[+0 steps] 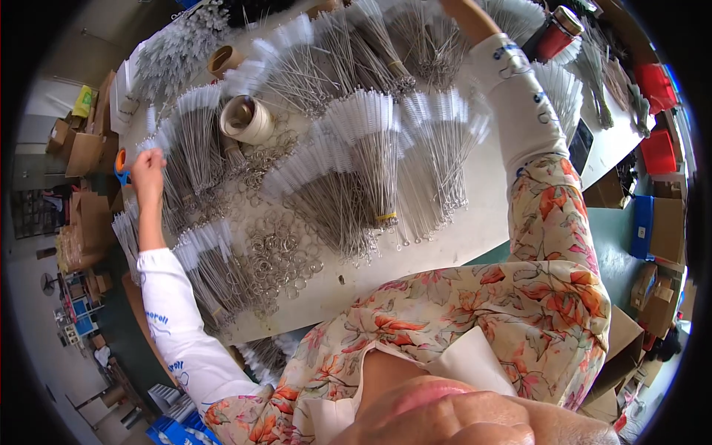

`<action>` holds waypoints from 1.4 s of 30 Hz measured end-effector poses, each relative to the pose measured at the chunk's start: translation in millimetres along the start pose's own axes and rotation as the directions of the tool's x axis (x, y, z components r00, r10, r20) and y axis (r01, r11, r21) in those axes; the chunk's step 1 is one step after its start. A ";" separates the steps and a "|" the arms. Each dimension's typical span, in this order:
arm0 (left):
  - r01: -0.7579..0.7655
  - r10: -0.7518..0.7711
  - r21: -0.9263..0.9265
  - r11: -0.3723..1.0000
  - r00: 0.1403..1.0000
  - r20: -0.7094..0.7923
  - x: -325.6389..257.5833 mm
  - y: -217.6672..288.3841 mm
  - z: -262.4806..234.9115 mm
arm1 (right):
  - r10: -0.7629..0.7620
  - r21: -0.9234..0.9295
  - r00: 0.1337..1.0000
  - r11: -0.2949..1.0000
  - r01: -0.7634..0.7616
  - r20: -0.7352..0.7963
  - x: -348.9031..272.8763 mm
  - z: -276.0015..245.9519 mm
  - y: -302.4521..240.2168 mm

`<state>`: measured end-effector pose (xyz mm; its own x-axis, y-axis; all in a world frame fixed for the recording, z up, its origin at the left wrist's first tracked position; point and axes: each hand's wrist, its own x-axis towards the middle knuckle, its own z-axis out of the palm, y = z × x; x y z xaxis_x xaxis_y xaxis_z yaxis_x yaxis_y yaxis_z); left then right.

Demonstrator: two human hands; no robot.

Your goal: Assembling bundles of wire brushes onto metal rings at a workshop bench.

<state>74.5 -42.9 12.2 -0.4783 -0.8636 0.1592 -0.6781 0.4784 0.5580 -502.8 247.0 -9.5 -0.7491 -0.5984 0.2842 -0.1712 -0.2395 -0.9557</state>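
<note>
Brush bundles (371, 159) beside loose metal rings (285, 252)

Before you a roll of tape (247, 119) lay on the white bench (475, 222), a heap of metal rings (285, 256) nearer you. A red canister (555, 33) stood far right, with red bins (657, 152) and cardboard boxes (81, 152) on the floor.

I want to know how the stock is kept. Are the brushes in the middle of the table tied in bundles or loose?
Tied. The brushes fan out from a yellow band around their wire handles on the table.
</note>
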 end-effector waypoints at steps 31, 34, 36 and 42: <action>-0.513 0.503 -0.607 0.607 0.840 -0.206 -253.7 220.9 67.8 | -0.076 0.129 0.728 0.991 -0.018 0.682 -345.2 158.5 -168.4; -0.739 0.583 -0.329 0.587 0.669 -0.462 -260.4 205.1 69.3 | -0.245 0.281 0.803 0.954 0.101 0.543 -375.7 151.0 -156.8; -0.612 0.328 -0.560 0.559 0.783 -0.528 -281.6 205.7 63.3 | -0.169 0.112 0.896 0.985 0.134 0.411 -378.4 139.2 -133.0; -0.800 0.689 -0.243 0.549 0.597 -0.410 -327.8 183.7 102.7 | 0.390 0.572 0.683 0.373 -0.731 0.618 -413.5 157.6 -111.5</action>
<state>49.5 344.4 -21.1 -0.5239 -0.2516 0.8138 0.1460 0.9147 0.3768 -73.1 400.6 -8.3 -0.1826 -0.9744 -0.1311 0.8493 -0.0892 -0.5204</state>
